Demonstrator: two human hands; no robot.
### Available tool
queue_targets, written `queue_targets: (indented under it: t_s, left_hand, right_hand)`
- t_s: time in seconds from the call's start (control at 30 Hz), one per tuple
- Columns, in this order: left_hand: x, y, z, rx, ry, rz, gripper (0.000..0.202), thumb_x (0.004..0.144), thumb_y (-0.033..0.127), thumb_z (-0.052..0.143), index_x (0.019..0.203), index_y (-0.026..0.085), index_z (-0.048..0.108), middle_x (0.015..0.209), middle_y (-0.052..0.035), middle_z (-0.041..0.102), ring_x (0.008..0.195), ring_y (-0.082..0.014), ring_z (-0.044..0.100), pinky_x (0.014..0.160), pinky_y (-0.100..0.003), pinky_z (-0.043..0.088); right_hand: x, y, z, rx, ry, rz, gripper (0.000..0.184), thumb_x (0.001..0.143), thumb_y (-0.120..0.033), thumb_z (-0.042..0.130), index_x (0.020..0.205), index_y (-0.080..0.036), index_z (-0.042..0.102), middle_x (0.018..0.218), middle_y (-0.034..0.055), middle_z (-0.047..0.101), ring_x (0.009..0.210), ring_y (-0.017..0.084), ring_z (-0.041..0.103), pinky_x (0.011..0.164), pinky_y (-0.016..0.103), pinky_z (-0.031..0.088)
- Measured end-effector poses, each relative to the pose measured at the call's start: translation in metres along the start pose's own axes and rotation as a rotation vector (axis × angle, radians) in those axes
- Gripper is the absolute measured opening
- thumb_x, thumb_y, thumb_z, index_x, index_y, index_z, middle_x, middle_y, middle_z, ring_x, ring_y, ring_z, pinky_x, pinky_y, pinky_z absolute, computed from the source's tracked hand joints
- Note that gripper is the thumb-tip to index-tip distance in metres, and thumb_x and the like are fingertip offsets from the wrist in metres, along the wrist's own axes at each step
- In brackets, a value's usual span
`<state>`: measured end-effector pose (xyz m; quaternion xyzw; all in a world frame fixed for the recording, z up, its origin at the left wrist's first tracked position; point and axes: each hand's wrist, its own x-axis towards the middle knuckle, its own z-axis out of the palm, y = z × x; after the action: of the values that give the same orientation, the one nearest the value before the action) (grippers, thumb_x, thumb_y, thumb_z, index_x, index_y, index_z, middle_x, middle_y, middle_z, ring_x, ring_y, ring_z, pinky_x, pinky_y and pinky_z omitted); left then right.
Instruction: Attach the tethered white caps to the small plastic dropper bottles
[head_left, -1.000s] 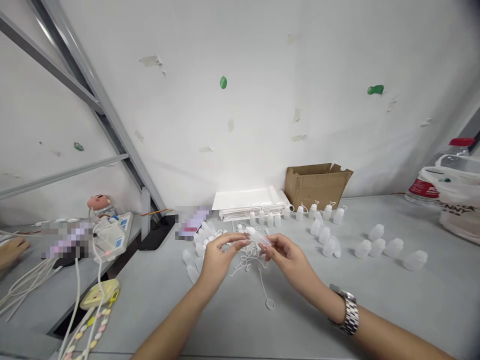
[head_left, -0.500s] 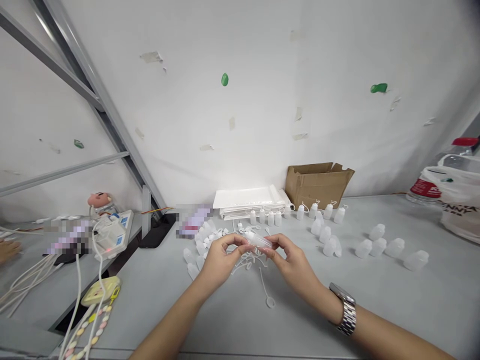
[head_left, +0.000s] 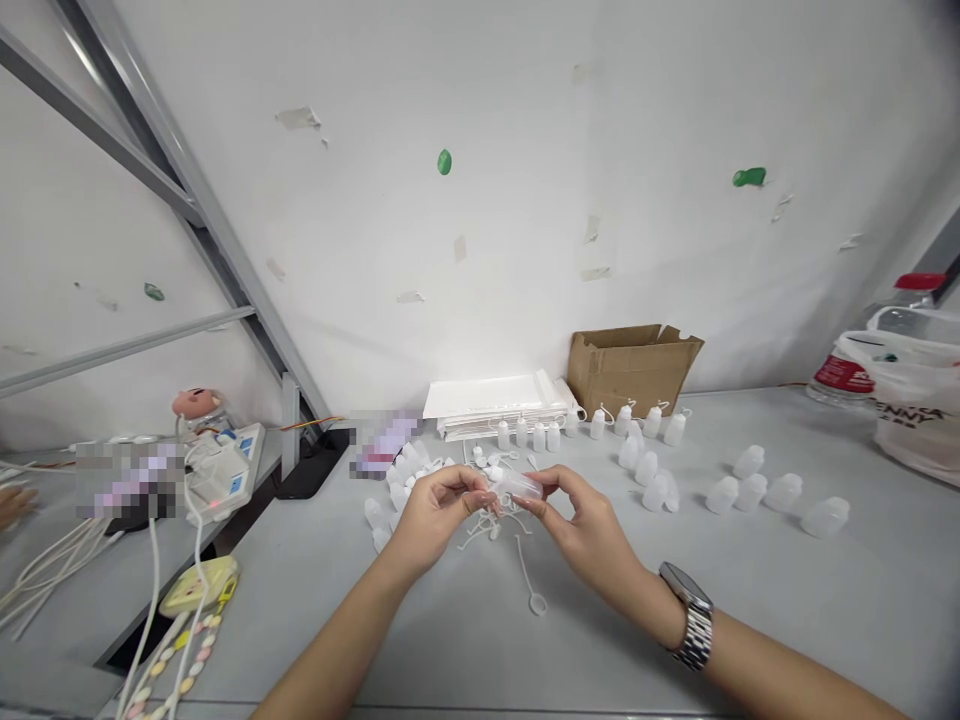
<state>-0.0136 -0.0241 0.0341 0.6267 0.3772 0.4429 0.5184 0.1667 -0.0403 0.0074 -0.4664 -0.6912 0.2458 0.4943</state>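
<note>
Between the person's two hands, just above the middle of the grey table (head_left: 637,670), a small translucent bottle (head_left: 523,485) lay tilted nearly on its side, its white top toward the left. The right hand (head_left: 568,507) pinched its base end between thumb and fingers, with a metal-banded watch (head_left: 696,630) on that wrist. The left hand (head_left: 441,512) was curled at the white top, thumb and fingertips close together; whether they gripped it, I could not tell.

Beneath and around the hands lay a tangle of white straps (head_left: 514,522), and one looped strap (head_left: 538,604) lay apart, nearer the person. To the left, a cluster of loose bottles (head_left: 373,513) sat partly behind the left hand. Farther back, a row of capped bottles (head_left: 553,437) stood upright before a stack of white packets (head_left: 487,400), beside which stood an open cardboard box (head_left: 634,378). Toward the right, more translucent bottles (head_left: 750,490) were spread out, and a plastic bag (head_left: 915,425) rested near the far right edge.
</note>
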Motion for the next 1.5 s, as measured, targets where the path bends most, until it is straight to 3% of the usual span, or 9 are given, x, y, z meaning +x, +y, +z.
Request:
queue_targets:
  t_s: [0.1,0.27,0.37,0.63,0.77,0.9,0.97,1.23,1.5]
  left_hand:
    - [0.001,0.0,0.001,0.069,0.002,-0.001,0.018,0.071,0.034,0.061,0.065,0.017,0.06,0.065,-0.0028,0.063,0.068,-0.0165,0.059,0.068,-0.027,0.045]
    - [0.005,-0.008,0.003,0.11,0.203,-0.003,0.025,0.069,0.039,0.062,0.082,0.018,0.067,0.086,-0.0065,0.068,0.087,-0.0215,0.059,0.079,-0.03,0.043]
    - [0.006,-0.011,0.004,0.104,0.259,-0.04,0.025,0.065,0.041,0.065,0.072,0.017,0.069,0.08,-0.0059,0.069,0.082,-0.0215,0.06,0.075,-0.029,0.044]
    - [0.004,-0.009,0.007,0.036,0.189,-0.082,0.023,0.066,0.04,0.064,0.071,0.018,0.071,0.073,-0.0027,0.069,0.081,-0.0211,0.06,0.075,-0.029,0.044]
    - [0.004,-0.009,0.004,-0.005,0.145,-0.109,0.024,0.067,0.039,0.064,0.079,0.02,0.072,0.079,-0.0026,0.07,0.091,-0.0241,0.06,0.083,-0.032,0.043]
    - [0.005,-0.009,0.003,0.008,0.089,-0.085,0.023,0.069,0.038,0.062,0.077,0.019,0.072,0.084,-0.0039,0.071,0.092,-0.0241,0.06,0.085,-0.033,0.043]
    - [0.006,-0.009,0.003,0.01,0.082,-0.073,0.022,0.07,0.037,0.062,0.075,0.018,0.072,0.086,-0.0053,0.071,0.093,-0.0241,0.06,0.087,-0.033,0.042]
    - [0.014,-0.017,-0.003,-0.434,0.142,-0.26,0.031,0.073,0.037,0.061,0.09,0.013,0.066,0.098,-0.0117,0.068,0.093,-0.0234,0.063,0.092,-0.038,0.043]
    - [0.017,-0.02,-0.01,-0.597,0.291,-0.291,0.022,0.074,0.026,0.062,0.09,0.012,0.065,0.101,-0.0115,0.067,0.093,-0.019,0.063,0.089,-0.03,0.047]
  right_hand:
    - [0.001,-0.001,-0.001,0.007,0.028,-0.025,0.014,0.08,-0.033,0.053,0.085,-0.021,0.053,0.077,0.0039,0.058,0.075,0.019,0.055,0.071,0.034,0.044]
    - [-0.002,0.001,0.0,-0.027,0.02,-0.106,0.013,0.081,-0.033,0.052,0.087,-0.022,0.05,0.077,0.0044,0.057,0.077,0.02,0.054,0.072,0.035,0.044]
    - [-0.004,0.003,0.002,-0.108,0.02,-0.228,0.011,0.082,-0.029,0.052,0.09,-0.021,0.05,0.074,0.0034,0.056,0.076,0.019,0.053,0.075,0.036,0.043]
    - [-0.007,0.011,0.008,-0.263,0.053,-0.436,0.012,0.083,-0.02,0.047,0.094,-0.021,0.052,0.069,0.0008,0.052,0.063,0.015,0.05,0.087,0.043,0.036]
    - [-0.006,0.006,0.007,-0.088,-0.006,-0.21,0.01,0.08,-0.029,0.053,0.083,-0.02,0.055,0.068,0.0016,0.055,0.067,0.017,0.051,0.08,0.039,0.041]
    - [0.003,-0.006,0.003,0.342,-0.294,0.304,0.028,0.07,-0.045,0.062,0.066,-0.019,0.053,0.06,-0.0008,0.056,0.057,0.014,0.052,0.059,0.029,0.043]
    - [0.007,-0.01,0.002,0.499,-0.408,0.404,0.032,0.066,-0.047,0.064,0.062,-0.018,0.052,0.056,-0.0021,0.056,0.051,0.011,0.05,0.057,0.027,0.042]
    - [0.01,0.004,-0.001,0.26,-0.102,0.273,0.024,0.073,-0.042,0.059,0.073,-0.019,0.052,0.065,-0.0013,0.055,0.062,0.014,0.051,0.061,0.028,0.041]
    - [0.005,0.006,-0.002,-0.018,-0.036,0.103,0.018,0.076,-0.038,0.057,0.079,-0.02,0.055,0.071,0.002,0.058,0.07,0.018,0.054,0.067,0.031,0.042]
